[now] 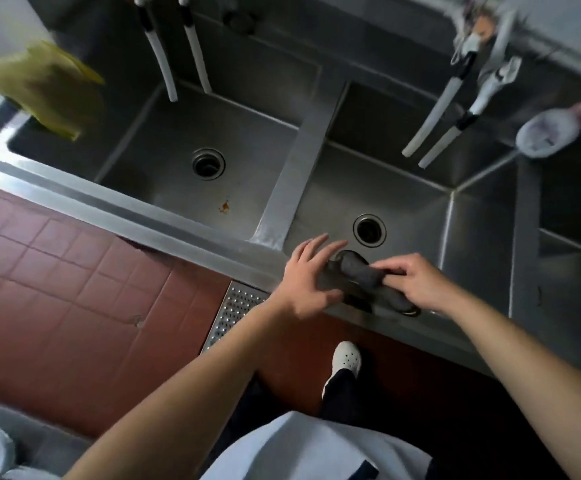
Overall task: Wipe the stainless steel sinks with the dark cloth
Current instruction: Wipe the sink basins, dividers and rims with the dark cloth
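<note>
The dark cloth point(358, 275) is bunched over the front rim of the right stainless steel sink point(386, 188), near its drain point(369, 230). My right hand point(417, 282) pinches the cloth's right end. My left hand point(308, 278) is at the cloth's left end with fingers spread, touching it; a firm grip does not show. The left sink point(164, 181) has a drain point(208, 163) and a small orange stain point(225, 205) on its floor. A steel divider point(292, 174) separates the two basins.
Pairs of white faucet hoses hang over the left sink point(181, 57) and the right sink point(445, 119). A yellow-green cloth point(43, 88) hangs at the upper left. A pale bottle point(549, 133) sits at the right. A third basin point(566, 271) lies at the far right. A perforated floor drain point(233, 310) and red tiles lie below.
</note>
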